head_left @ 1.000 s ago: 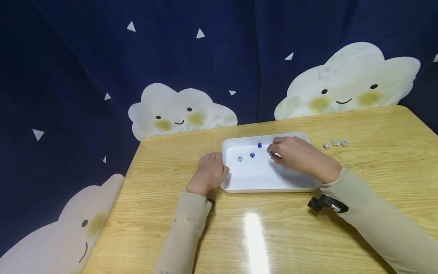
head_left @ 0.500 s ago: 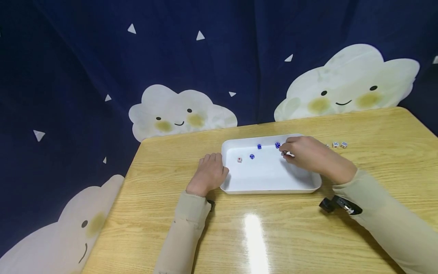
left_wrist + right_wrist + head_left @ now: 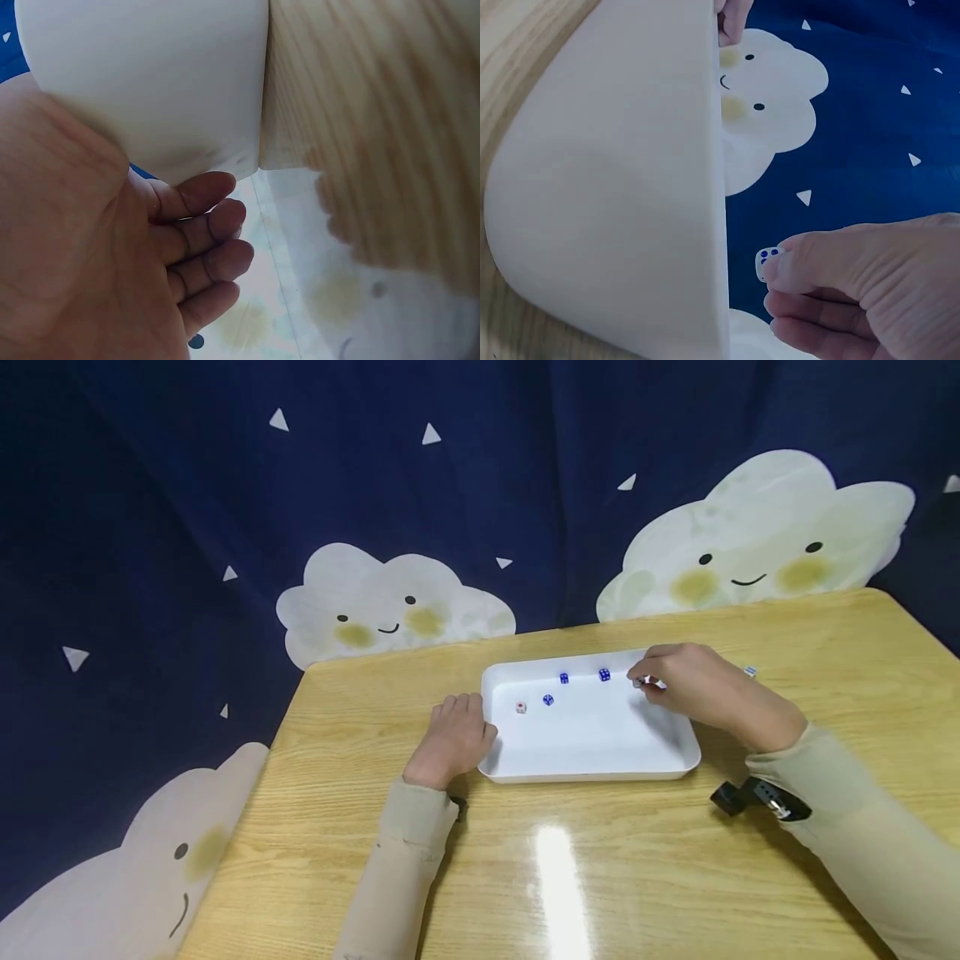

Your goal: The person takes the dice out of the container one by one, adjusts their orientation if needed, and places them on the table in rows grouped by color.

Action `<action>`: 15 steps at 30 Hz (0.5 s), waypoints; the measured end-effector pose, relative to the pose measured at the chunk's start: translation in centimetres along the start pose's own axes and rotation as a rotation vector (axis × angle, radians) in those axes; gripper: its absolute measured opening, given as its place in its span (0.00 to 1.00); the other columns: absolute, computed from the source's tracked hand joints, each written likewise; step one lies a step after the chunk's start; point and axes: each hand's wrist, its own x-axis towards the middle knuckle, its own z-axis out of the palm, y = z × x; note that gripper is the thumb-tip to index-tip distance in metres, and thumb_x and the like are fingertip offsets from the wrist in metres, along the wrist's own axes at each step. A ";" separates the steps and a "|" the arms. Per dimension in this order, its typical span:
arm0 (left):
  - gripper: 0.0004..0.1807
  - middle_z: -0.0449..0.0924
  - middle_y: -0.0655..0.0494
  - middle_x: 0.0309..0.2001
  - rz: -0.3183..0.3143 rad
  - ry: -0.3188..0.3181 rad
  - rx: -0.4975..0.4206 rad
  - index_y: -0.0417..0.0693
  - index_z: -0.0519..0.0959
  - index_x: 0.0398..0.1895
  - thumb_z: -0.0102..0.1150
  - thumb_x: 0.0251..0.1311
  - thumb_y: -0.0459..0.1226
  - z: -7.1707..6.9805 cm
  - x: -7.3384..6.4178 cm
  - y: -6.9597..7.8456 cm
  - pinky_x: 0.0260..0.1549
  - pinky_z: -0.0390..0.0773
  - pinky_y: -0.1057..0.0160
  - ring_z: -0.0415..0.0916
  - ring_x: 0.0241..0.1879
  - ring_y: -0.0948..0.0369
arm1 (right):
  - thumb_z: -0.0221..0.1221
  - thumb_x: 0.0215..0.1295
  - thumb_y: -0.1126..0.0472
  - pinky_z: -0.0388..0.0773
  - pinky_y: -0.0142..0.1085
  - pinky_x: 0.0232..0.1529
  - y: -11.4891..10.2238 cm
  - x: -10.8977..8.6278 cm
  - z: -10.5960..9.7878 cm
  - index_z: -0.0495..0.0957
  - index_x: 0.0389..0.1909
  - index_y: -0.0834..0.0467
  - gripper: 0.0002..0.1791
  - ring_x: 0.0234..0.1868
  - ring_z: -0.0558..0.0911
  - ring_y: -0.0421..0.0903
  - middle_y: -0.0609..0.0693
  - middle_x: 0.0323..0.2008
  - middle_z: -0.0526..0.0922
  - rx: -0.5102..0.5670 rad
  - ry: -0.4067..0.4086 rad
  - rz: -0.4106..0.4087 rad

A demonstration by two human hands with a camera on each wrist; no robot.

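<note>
In the head view, my left hand holds the left wall of a shallow white tray. The left wrist view shows its curled fingers outside the wall, the thumb hidden behind it. Between thumb and fingertips my right hand pinches a white die with blue dots, above the tray's back right part. Inside the tray lie a white die with a red dot and three blue dice: one at the back, one further right and one nearer the middle.
Right of the tray, part of another white die shows on the wooden table behind my right wrist. A dark blue curtain with cloud prints hangs beyond the table's back edge.
My right hand has moved right and slightly back with the die, uncovering the rightmost blue die and covering most dice on the table. The left hand stays at the tray.
</note>
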 end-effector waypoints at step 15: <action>0.15 0.67 0.48 0.43 -0.002 0.012 0.011 0.40 0.67 0.48 0.37 0.75 0.42 0.0 0.1 0.0 0.51 0.64 0.55 0.61 0.45 0.51 | 0.70 0.59 0.69 0.84 0.50 0.42 1.8 -0.9 -1.3 0.89 0.44 0.62 0.11 0.39 0.88 0.53 0.60 0.42 0.90 -0.019 -0.043 0.208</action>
